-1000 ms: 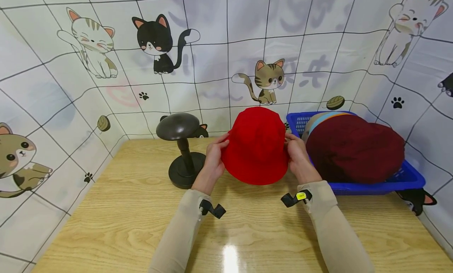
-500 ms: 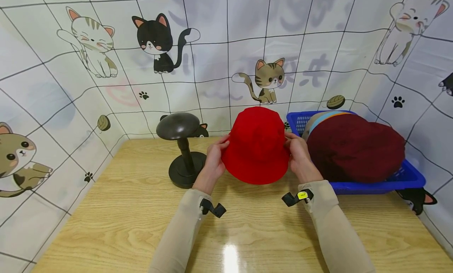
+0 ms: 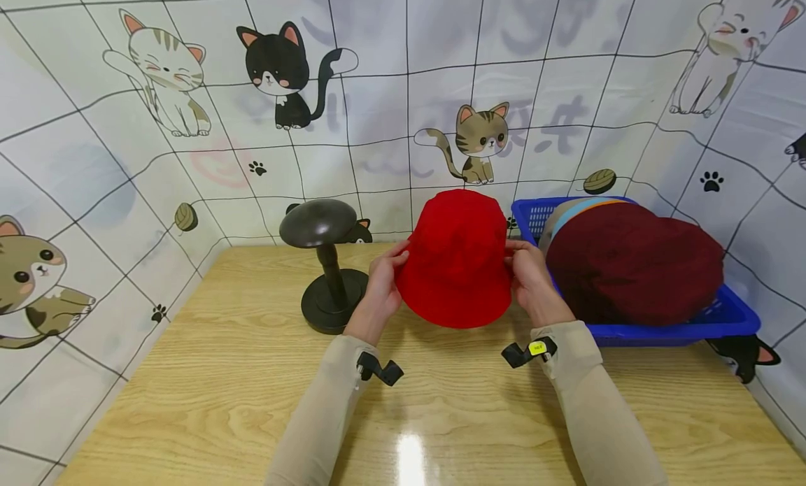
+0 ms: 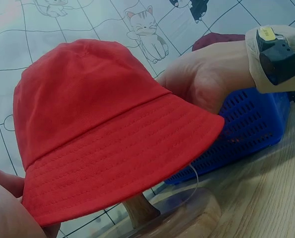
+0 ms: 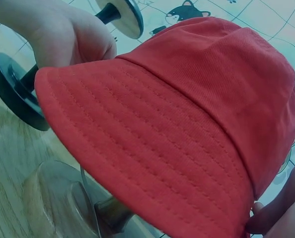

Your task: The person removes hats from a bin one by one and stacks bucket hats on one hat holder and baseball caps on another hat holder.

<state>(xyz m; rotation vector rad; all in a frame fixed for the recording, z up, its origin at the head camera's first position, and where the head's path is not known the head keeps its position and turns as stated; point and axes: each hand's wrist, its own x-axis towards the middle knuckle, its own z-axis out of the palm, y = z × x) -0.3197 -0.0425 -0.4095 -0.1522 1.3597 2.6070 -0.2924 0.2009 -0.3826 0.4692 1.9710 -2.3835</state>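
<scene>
A red bucket hat (image 3: 460, 262) sits upright at the middle of the table, crown up and brim towards me. My left hand (image 3: 383, 283) pinches the left side of its brim. On the right side, the brim is pinched by my right hand (image 3: 530, 276); the fingertips of both hands are partly hidden behind the fabric. Beneath the hat, the left wrist view shows a wooden stand's stem and base (image 4: 199, 213). Its top is hidden inside the hat. A thin pale cord (image 4: 195, 176) hangs below the brim.
Left of the hat stands a dark hat stand (image 3: 324, 262) with a rounded top. A blue plastic basket (image 3: 667, 334) at the right holds a maroon hat (image 3: 636, 266) and other caps. Cat-print cloth (image 3: 378, 122) walls the wooden table (image 3: 208, 374) behind and at both sides.
</scene>
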